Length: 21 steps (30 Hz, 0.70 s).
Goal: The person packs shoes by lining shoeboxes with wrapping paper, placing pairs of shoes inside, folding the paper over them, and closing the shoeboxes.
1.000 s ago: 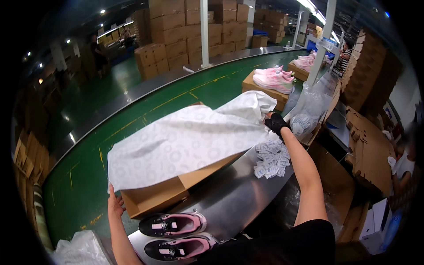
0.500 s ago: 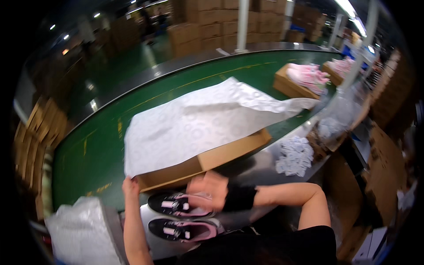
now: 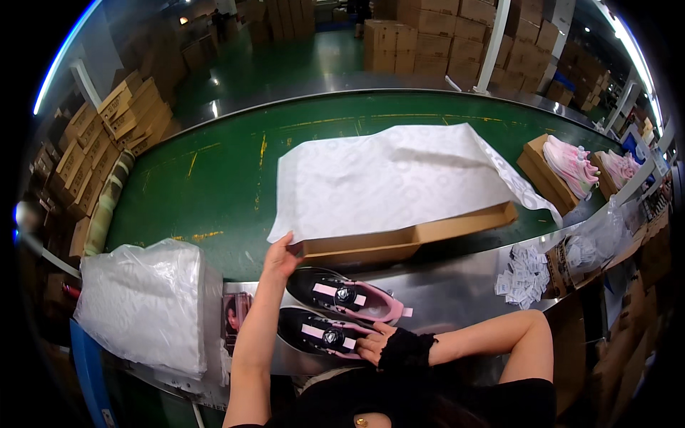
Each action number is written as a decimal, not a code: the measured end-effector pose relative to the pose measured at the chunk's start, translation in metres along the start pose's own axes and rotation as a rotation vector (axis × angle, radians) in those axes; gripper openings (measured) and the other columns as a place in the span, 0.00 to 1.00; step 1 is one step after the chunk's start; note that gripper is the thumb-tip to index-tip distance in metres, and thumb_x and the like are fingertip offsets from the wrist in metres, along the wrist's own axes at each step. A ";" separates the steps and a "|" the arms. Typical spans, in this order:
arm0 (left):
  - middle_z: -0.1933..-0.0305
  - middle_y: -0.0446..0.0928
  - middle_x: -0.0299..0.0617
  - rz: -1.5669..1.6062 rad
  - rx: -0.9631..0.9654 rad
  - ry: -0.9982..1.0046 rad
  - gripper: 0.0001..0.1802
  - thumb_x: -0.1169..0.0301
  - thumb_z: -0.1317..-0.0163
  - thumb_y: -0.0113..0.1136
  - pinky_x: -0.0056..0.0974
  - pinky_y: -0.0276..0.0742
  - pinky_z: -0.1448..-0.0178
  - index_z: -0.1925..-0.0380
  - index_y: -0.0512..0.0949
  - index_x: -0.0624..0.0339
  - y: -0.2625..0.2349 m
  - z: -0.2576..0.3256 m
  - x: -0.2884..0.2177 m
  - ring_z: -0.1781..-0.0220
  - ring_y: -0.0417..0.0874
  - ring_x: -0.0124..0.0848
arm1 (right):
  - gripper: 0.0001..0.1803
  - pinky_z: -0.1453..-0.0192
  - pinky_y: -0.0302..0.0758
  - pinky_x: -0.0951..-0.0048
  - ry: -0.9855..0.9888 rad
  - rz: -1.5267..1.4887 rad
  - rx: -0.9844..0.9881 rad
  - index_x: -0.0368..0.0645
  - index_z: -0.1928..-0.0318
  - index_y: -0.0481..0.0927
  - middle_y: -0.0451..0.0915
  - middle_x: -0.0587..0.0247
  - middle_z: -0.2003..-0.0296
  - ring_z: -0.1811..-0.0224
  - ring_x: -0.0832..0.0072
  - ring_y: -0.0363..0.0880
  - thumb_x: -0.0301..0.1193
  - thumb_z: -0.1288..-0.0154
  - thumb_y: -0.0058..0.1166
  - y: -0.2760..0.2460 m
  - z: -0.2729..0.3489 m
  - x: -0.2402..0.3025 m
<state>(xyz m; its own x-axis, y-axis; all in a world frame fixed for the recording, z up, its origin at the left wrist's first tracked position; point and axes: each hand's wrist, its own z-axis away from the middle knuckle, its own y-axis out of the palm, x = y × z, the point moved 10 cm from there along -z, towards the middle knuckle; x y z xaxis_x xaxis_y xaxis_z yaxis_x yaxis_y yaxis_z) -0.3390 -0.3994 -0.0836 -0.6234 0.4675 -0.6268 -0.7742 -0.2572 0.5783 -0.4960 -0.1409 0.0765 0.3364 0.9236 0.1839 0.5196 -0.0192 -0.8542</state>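
My left hand (image 3: 282, 257) pinches the near left corner of a large white sheet of tissue paper (image 3: 385, 175), beside the left end of an open brown shoebox (image 3: 457, 227). The paper lies over the box's far side. In front of the box sit two black and pink sneakers, side by side with their toes to the left. My right hand (image 3: 376, 344), with a black band at the wrist, grips the nearer sneaker (image 3: 321, 334) at its opening, fingertips partly hidden inside. The farther sneaker (image 3: 346, 294) stands untouched.
A plastic-wrapped stack of white paper (image 3: 146, 307) stands at left. Small white packets (image 3: 524, 274) lie piled on the metal ledge (image 3: 457, 274) at right. Beyond, pink-white sneakers (image 3: 571, 165) rest on a box on the green conveyor belt (image 3: 214, 196). Cartons (image 3: 457, 36) are stacked behind.
My view has swung left, so the scene sits farther right. My right hand has moved from above the farther sneaker to the nearer one. My left hand stays at the paper's corner.
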 end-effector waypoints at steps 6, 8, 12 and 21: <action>0.51 0.68 0.48 -0.002 0.040 0.087 0.17 0.68 0.39 0.47 0.65 0.65 0.51 0.52 0.63 0.61 0.023 0.022 -0.002 0.49 0.70 0.47 | 0.05 0.67 0.61 0.65 0.161 -0.012 0.358 0.50 0.80 0.75 0.70 0.70 0.84 0.74 0.73 0.71 0.33 0.53 0.49 -0.003 -0.019 -0.033; 0.51 0.68 0.49 -0.184 0.007 0.231 0.17 0.69 0.39 0.46 0.60 0.72 0.56 0.51 0.63 0.62 0.009 0.034 -0.033 0.50 0.72 0.47 | 0.07 0.65 0.62 0.66 0.229 -0.163 0.340 0.49 0.79 0.75 0.70 0.67 0.84 0.72 0.71 0.72 0.36 0.52 0.52 -0.049 -0.029 -0.049; 0.55 0.70 0.45 -0.463 -0.044 0.417 0.14 0.70 0.39 0.46 0.48 0.80 0.63 0.55 0.65 0.64 -0.028 0.066 -0.075 0.58 0.75 0.36 | 0.11 0.67 0.68 0.74 0.408 -0.419 0.454 0.45 0.72 0.77 0.76 0.63 0.78 0.73 0.72 0.75 0.38 0.48 0.56 -0.103 -0.036 -0.108; 0.67 0.70 0.35 -0.885 0.049 0.937 0.07 0.80 0.42 0.44 0.27 0.69 0.57 0.63 0.68 0.64 0.094 0.161 -0.114 0.64 0.71 0.22 | 0.17 0.75 0.60 0.71 0.972 -0.541 -0.362 0.38 0.81 0.67 0.61 0.63 0.85 0.80 0.79 0.58 0.38 0.52 0.57 -0.054 0.016 -0.302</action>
<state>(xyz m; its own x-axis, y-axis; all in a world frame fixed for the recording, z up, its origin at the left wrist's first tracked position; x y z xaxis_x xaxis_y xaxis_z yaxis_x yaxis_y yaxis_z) -0.3231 -0.3410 0.1264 0.2429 -0.3120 -0.9185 -0.9688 -0.1255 -0.2136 -0.6383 -0.4127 0.0587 0.3804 0.1658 0.9098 0.9198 0.0344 -0.3908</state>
